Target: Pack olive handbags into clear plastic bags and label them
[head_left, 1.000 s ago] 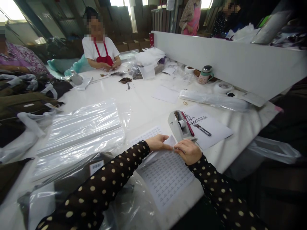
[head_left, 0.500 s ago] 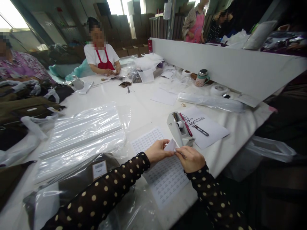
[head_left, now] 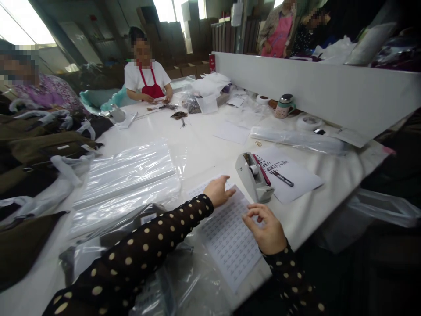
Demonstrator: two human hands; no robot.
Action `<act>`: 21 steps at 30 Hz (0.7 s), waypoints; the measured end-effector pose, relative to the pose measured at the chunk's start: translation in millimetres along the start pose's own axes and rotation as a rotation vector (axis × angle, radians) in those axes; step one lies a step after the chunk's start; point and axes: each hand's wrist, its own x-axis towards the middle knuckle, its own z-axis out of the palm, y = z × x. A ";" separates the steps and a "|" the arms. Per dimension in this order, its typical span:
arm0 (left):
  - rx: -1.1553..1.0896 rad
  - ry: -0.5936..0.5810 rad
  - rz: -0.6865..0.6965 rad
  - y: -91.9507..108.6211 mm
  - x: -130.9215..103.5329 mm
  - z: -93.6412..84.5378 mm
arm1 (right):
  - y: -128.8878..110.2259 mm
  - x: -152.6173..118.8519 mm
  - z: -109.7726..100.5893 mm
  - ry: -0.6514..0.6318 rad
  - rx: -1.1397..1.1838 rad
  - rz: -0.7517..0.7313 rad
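A white sheet of small printed labels (head_left: 230, 245) lies flat on the table in front of me. My left hand (head_left: 219, 192) rests over its upper part, fingers apart, with nothing in the grasp. At the sheet's right edge, my right hand (head_left: 267, 230) is raised with thumb and fingers curled together. Something small and pale may be between them, but I cannot make it out. Just beyond my hands stands a grey tape dispenser (head_left: 255, 177). To its right, a small pair of thread snips (head_left: 283, 178) lies on a handwritten paper (head_left: 299, 173).
Clear plastic bags (head_left: 131, 175) lie to the left, beside dark olive bags (head_left: 49, 149). A wrapped plastic roll (head_left: 296, 139), a lidded mug (head_left: 284, 106) and a white divider (head_left: 296, 83) stand beyond. A co-worker in a red apron (head_left: 153, 90) works across the table.
The white paper held up between both hands is gone from them, and the label sheet lies flat. My hands have parted, the left opening over the sheet. The view has shifted slightly left.
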 end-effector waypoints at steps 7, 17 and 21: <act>0.145 0.591 0.555 -14.6 -172.5 -43.0 | -47.2 10.9 53.2 -0.472 0.823 0.645; 0.572 1.013 -0.134 -143.5 -356.0 -54.2 | -194.8 -28.2 231.2 -1.280 0.512 0.431; 0.602 0.976 -0.251 -168.1 -353.6 -67.2 | -225.4 -53.0 300.5 -1.305 0.219 0.276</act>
